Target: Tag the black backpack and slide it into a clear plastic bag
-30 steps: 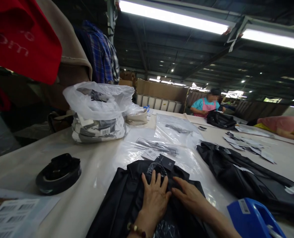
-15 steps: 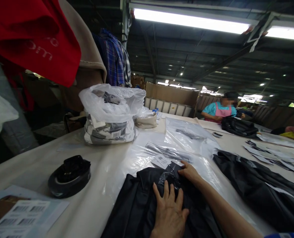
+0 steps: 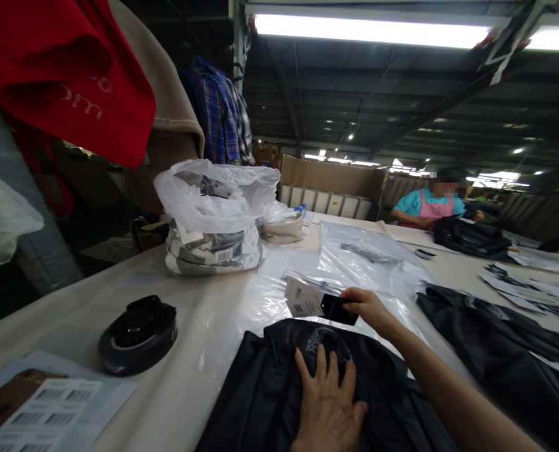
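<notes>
A black jacket-like garment lies before me, its neck end pointing away. My left hand rests flat on it with the fingers spread, just below the neck opening. Beyond the neck, my right hand pinches the edge of a black hang tag, lifted off the cloth. A white printed tag with barcodes hangs together with it on the left. Beneath and behind the garment are clear plastic bags.
To the left lie a black tape roll and a barcode sticker sheet. A white plastic bag of labels stands farther back. Another black garment lies right. Across the table a person handles dark cloth.
My right hand has raised the hang tags from the garment, and their faces now show more. My left hand stays flat on the cloth. The view has shifted slightly.
</notes>
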A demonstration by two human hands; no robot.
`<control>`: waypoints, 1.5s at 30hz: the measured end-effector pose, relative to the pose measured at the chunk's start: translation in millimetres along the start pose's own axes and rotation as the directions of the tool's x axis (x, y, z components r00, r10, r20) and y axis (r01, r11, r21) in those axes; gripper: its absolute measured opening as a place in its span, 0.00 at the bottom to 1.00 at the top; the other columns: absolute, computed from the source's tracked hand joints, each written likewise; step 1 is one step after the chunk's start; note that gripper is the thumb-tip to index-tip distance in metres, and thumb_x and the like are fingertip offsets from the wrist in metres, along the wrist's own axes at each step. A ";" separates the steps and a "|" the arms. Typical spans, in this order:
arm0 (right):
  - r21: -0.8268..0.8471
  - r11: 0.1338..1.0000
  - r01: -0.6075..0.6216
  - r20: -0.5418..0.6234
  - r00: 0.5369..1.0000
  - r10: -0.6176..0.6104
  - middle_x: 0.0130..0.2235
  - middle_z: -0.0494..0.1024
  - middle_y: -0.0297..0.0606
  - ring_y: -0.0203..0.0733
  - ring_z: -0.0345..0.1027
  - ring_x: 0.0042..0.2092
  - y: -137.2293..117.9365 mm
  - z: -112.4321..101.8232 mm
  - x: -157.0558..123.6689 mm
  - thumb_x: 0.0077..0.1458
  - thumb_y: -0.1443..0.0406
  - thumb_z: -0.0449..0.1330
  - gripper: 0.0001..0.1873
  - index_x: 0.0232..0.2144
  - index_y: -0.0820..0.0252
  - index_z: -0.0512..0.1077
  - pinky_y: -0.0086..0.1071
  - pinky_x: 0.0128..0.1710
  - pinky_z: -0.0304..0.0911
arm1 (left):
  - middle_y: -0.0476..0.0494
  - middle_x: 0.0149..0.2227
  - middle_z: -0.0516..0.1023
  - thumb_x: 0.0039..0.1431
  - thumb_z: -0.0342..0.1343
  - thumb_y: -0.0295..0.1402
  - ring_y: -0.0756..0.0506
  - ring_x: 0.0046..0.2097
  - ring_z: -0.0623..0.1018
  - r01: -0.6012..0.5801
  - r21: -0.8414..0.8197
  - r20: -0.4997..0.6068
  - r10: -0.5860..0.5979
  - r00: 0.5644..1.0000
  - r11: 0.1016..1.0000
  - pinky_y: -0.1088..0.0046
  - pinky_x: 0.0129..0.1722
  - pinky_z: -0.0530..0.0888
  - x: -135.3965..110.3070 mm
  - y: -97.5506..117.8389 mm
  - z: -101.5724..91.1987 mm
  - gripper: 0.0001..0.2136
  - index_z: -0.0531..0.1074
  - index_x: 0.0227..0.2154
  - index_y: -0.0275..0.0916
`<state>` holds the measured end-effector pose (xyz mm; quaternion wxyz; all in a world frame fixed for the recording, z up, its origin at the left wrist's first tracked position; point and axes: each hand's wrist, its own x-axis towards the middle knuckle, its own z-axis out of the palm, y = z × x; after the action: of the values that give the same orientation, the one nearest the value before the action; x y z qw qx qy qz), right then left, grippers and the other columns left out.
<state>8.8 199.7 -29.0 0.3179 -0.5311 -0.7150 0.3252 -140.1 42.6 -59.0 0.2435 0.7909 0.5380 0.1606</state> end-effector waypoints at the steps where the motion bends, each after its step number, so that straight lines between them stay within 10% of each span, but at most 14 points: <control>1: -0.061 0.998 0.033 0.018 0.999 -0.032 0.25 0.73 0.32 0.39 0.67 0.29 -4.4 -1.5 0.3 0.38 0.66 0.55 0.09 0.26 0.61 0.69 0.33 0.33 0.63 | 0.33 0.64 0.51 0.62 0.38 0.52 0.34 0.66 0.42 0.005 0.001 -0.004 -0.005 1.000 1.000 0.38 0.57 0.29 -0.4 -0.3 0.2 0.28 0.54 0.61 0.43; 8: -0.574 0.751 0.326 0.222 0.945 -0.241 0.35 0.74 0.39 0.41 0.65 0.40 -42.4 -10.5 -8.5 0.44 0.76 0.50 0.14 0.29 0.60 0.72 0.36 0.45 0.54 | 0.32 0.65 0.47 0.58 0.44 0.55 0.36 0.66 0.44 -0.004 -0.034 -0.101 0.001 0.995 0.999 0.41 0.59 0.31 -0.6 -8.1 10.2 0.32 0.51 0.62 0.43; 14: -0.766 0.439 0.469 0.438 0.881 -0.176 0.36 0.74 0.41 0.42 0.65 0.41 -64.6 -3.6 -17.9 0.44 0.81 0.50 0.19 0.32 0.60 0.73 0.35 0.40 0.49 | 0.32 0.66 0.42 0.57 0.46 0.55 0.35 0.66 0.40 0.028 -0.054 -0.123 -0.034 0.992 0.998 0.43 0.60 0.32 -1.0 -7.2 10.2 0.36 0.49 0.62 0.39; 28: -0.802 0.102 0.588 0.559 0.801 -0.216 0.32 0.75 0.43 0.45 0.65 0.42 -65.4 38.9 3.1 0.53 0.76 0.52 0.13 0.26 0.62 0.75 0.51 0.56 0.49 | 0.29 0.64 0.47 0.57 0.45 0.56 0.36 0.67 0.40 0.061 -0.113 -0.092 -0.071 0.993 0.992 0.46 0.61 0.30 -1.7 -3.5 1.7 0.38 0.52 0.61 0.29; 35: -0.725 0.006 0.689 0.638 0.675 -0.371 0.25 0.71 0.37 0.42 0.65 0.35 -57.2 70.0 23.1 0.55 0.74 0.53 0.15 0.21 0.61 0.72 0.56 0.62 0.40 | 0.27 0.64 0.46 0.57 0.43 0.56 0.36 0.67 0.39 0.065 -0.152 -0.033 -0.070 0.997 0.986 0.47 0.61 0.31 -1.0 -3.9 -3.2 0.39 0.51 0.61 0.26; 45: -0.596 -0.139 0.791 0.746 0.480 -0.462 0.26 0.70 0.31 0.37 0.63 0.29 -38.1 86.9 30.4 0.59 0.77 0.43 0.25 0.55 0.56 0.64 0.59 0.60 0.46 | 0.24 0.64 0.44 0.57 0.42 0.56 0.36 0.67 0.38 0.081 -0.240 0.001 -0.083 0.997 0.967 0.48 0.61 0.29 1.6 -5.7 -7.1 0.40 0.50 0.61 0.25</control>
<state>-88.8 209.5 -46.1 -0.0449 -0.1265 -0.9500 -0.2818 -147.6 47.3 -56.3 0.3412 0.7320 0.5480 0.2176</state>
